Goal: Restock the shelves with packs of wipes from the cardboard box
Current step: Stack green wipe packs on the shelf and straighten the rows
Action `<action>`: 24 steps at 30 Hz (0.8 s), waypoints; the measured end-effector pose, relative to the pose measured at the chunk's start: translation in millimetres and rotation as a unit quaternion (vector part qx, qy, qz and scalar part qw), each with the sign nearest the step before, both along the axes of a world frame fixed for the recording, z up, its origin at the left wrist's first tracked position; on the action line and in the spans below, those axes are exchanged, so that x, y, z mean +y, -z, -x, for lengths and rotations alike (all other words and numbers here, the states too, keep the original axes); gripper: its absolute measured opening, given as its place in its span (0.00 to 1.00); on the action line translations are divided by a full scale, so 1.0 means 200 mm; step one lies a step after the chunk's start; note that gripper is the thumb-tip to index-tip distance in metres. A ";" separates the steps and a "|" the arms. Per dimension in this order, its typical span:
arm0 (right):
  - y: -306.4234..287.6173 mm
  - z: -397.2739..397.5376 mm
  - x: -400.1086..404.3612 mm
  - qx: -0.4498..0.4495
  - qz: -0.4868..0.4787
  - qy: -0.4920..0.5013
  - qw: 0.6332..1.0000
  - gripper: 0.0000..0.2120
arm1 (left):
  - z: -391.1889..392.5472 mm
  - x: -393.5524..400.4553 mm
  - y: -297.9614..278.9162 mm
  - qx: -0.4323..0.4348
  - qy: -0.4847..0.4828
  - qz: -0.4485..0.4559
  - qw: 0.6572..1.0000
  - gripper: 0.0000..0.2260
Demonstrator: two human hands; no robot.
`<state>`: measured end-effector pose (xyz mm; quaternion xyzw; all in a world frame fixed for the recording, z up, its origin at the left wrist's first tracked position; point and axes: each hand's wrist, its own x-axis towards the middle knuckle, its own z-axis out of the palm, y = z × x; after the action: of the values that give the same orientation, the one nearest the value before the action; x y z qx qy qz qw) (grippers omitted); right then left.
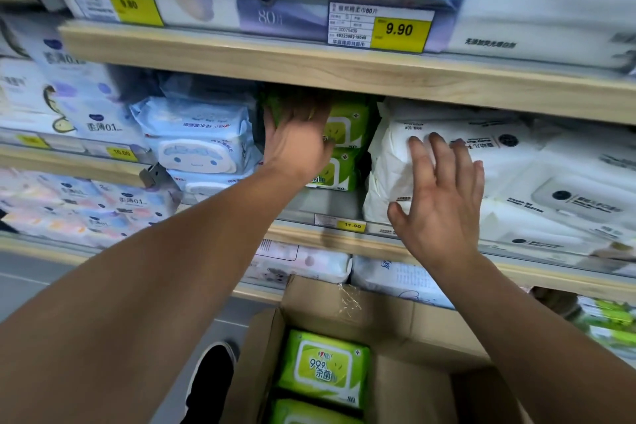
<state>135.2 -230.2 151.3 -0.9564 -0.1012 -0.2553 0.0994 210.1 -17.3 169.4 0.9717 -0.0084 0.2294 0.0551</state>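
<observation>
green-wrapped wipes pack (275, 103) sits in the left grip (296, 144) at the shelf; right grip (444, 203) lies released.

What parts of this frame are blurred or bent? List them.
Head view: the left hand and the green pack it grips are motion-smeared; left-edge packages blur; wide-angle lens bows the wooden shelf edge; boxed green packs read sharp.

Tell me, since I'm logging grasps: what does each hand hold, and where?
Left hand grips a green pack by its near end. Right hand holds nothing, flat against the white pack.
</observation>
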 end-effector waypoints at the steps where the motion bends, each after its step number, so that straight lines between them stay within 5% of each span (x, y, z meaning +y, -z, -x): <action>1: -0.01 0.02 0.01 0.004 -0.001 -0.006 1.000 0.42 | 0.06 0.01 0.00 -0.009 0.012 0.000 1.000 0.31; 11: 0.20 0.54 0.00 0.060 -0.020 -0.065 0.996 0.39 | 0.78 -0.06 0.25 0.095 0.088 0.019 0.991 0.30; 24: 0.76 1.11 -0.10 0.312 0.024 -0.100 0.944 0.38 | 1.45 -0.14 0.82 0.298 0.082 0.062 0.949 0.33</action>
<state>-87.2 -250.6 -0.2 -0.9752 -0.1662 0.0700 0.1283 -80.1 -46.3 4.5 0.9864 -0.0570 -0.0764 0.1340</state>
